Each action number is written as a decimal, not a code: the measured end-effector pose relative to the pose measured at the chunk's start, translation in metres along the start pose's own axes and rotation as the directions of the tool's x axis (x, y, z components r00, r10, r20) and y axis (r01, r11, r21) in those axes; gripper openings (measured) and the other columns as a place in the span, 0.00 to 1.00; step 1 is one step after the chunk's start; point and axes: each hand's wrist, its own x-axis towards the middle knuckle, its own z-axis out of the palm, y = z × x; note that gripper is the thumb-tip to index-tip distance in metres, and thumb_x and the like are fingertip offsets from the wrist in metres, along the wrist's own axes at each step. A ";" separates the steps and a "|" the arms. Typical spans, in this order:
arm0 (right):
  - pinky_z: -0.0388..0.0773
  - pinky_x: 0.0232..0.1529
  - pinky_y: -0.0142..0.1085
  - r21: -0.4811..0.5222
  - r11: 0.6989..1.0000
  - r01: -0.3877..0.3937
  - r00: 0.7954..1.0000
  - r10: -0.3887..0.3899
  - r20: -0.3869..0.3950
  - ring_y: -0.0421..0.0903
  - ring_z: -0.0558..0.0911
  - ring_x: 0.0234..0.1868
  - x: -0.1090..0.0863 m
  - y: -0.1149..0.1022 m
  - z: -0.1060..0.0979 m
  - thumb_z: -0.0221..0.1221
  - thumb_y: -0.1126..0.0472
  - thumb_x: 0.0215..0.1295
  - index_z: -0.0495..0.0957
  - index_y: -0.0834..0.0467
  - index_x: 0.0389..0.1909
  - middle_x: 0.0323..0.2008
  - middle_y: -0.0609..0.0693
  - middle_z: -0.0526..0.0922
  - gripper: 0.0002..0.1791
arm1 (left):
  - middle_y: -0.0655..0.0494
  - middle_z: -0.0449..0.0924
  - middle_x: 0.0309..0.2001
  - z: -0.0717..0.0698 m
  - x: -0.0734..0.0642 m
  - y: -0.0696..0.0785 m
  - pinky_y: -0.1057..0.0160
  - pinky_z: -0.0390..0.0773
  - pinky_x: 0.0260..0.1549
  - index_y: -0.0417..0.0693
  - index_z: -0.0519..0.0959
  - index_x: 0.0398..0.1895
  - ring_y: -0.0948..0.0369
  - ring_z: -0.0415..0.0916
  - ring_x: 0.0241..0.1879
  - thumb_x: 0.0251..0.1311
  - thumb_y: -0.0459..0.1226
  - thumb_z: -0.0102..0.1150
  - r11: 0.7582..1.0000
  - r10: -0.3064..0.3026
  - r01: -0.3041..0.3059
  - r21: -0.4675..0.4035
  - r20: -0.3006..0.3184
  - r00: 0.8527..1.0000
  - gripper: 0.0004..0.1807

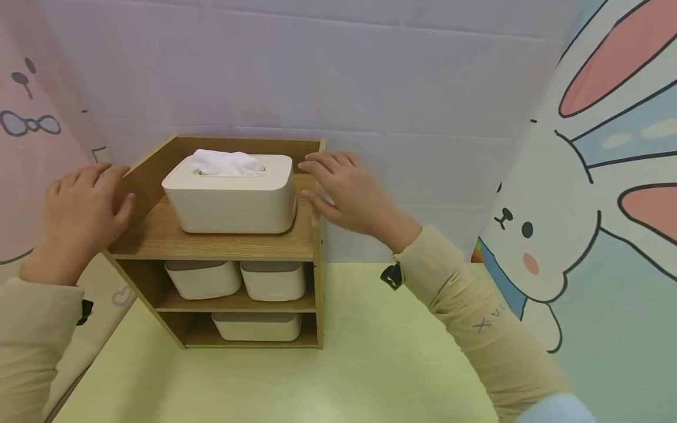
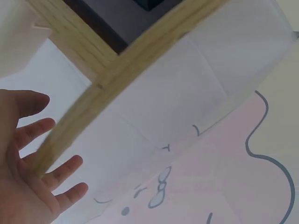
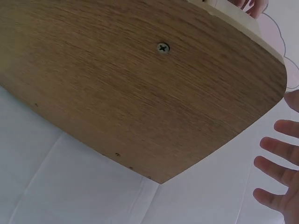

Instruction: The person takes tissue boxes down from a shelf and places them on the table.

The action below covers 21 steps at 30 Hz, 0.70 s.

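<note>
A small wooden shelf unit (image 1: 254, 247) stands on the table, with a white tissue box (image 1: 233, 208) on its top board and a tissue (image 1: 224, 163) poking out of the slot. My left hand (image 1: 79, 211) is at the unit's left side panel, fingers spread and relaxed; the left wrist view shows the panel's edge (image 2: 107, 86) near the palm. At the upper right edge, my right hand (image 1: 351, 194) hovers over or touches the right panel, fingers extended. In the right wrist view, that panel (image 3: 140, 93) shows a screw, and the fingers (image 3: 275, 169) are loose beside its corner.
Two white bins, a left one (image 1: 203, 282) and a right one (image 1: 274, 283), sit on the middle shelf. A wider white bin (image 1: 257, 328) lies below. Under everything is a pale yellow-green table (image 1: 402, 341). A white cloth wall (image 1: 423, 117) hangs behind, with a rabbit picture (image 1: 550, 235) on the right.
</note>
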 end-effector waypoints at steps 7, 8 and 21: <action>0.63 0.63 0.43 0.086 0.996 0.025 0.993 -0.034 0.112 0.50 0.67 0.62 0.026 -0.007 0.005 0.46 0.51 0.67 0.68 0.57 0.57 0.59 0.51 0.71 0.22 | 0.32 0.67 0.56 0.009 0.004 -0.014 0.33 0.61 0.49 0.37 0.66 0.57 0.31 0.63 0.50 0.58 0.35 0.48 0.999 0.046 -0.046 -0.006 0.003 0.999 0.22; 0.63 0.64 0.43 0.091 0.996 0.023 0.990 -0.035 0.134 0.50 0.67 0.63 0.028 -0.008 0.006 0.46 0.51 0.67 0.67 0.57 0.58 0.59 0.51 0.70 0.22 | 0.32 0.68 0.55 0.010 0.004 -0.015 0.33 0.62 0.48 0.37 0.67 0.56 0.31 0.64 0.48 0.58 0.35 0.49 0.998 0.059 -0.059 -0.009 -0.010 0.998 0.22; 0.57 0.67 0.43 0.142 0.990 0.006 0.949 -0.050 0.311 0.47 0.61 0.67 0.050 -0.019 0.018 0.47 0.50 0.66 0.62 0.52 0.63 0.64 0.46 0.65 0.25 | 0.34 0.72 0.51 0.019 0.008 -0.024 0.36 0.63 0.51 0.36 0.68 0.55 0.36 0.64 0.50 0.50 0.29 0.53 0.984 0.179 -0.179 0.008 -0.088 0.980 0.24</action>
